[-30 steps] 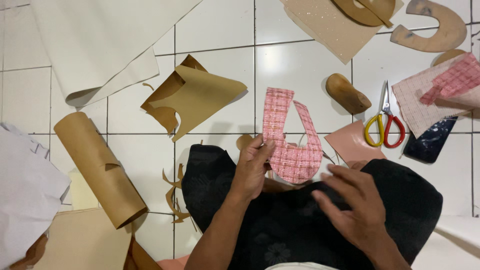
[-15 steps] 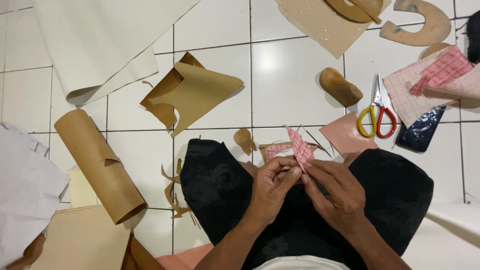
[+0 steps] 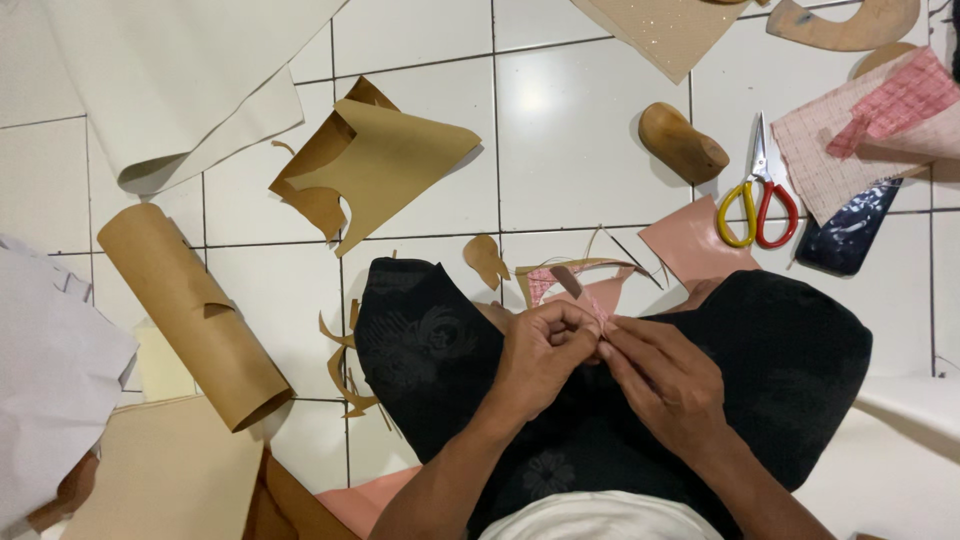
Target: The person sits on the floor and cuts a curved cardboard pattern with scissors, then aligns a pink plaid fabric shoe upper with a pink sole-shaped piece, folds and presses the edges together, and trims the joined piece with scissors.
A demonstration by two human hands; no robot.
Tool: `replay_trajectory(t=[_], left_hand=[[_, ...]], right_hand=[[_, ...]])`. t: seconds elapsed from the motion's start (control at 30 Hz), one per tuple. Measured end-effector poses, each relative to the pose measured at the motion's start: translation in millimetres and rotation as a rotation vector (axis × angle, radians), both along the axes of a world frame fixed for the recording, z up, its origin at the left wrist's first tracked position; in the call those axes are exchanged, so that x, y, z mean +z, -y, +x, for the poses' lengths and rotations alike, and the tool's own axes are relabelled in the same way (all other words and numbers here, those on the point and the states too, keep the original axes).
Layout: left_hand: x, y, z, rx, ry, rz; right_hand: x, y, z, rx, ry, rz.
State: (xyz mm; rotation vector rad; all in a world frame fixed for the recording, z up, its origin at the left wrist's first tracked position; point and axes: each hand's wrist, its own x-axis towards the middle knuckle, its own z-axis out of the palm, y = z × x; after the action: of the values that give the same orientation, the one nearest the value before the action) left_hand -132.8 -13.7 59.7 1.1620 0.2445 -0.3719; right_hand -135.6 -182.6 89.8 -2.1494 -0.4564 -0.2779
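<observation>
My left hand [image 3: 540,352] and my right hand [image 3: 668,378] meet over my lap, which is covered by black patterned cloth [image 3: 430,350]. Both pinch the same pink checked fabric piece [image 3: 598,295], now folded down and mostly hidden behind my fingers. Its upper edge pokes out above my thumbs, next to thin tan trimmings [image 3: 560,268] on the floor.
On the white tiled floor lie scissors with a red and a yellow handle [image 3: 758,195], a wooden block [image 3: 682,144], a pink leather scrap [image 3: 695,245], a rolled brown sheet [image 3: 192,312], a cut tan sheet [image 3: 385,165], a cream sheet [image 3: 170,75] and more pink checked fabric [image 3: 880,125].
A second ago the fabric piece stood upright in my left hand with my right hand apart. Both hands have since closed together on it and folded it down low over my lap.
</observation>
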Motion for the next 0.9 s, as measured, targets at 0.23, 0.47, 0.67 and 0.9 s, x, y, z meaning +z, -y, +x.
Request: replay_trajectory(t=[0.23, 0.47, 0.67, 0.9], left_hand=[[-11, 11, -15, -0.068, 0.041, 0.322], [-20, 16, -27, 0.011, -0.162, -0.101], [-37, 5, -40, -0.050, -0.206, -0.019], [-32, -3, -51, -0.044, -0.075, 0.100]], right_hand=[[-9, 12, -6, -0.077, -0.647, 0.411], [-16, 10, -20, -0.049, -0.165, 0.015], [-21, 10, -30, 0.062, -0.117, -0.021], [-24, 4, -44, 0.002, -0.405, 0.067]])
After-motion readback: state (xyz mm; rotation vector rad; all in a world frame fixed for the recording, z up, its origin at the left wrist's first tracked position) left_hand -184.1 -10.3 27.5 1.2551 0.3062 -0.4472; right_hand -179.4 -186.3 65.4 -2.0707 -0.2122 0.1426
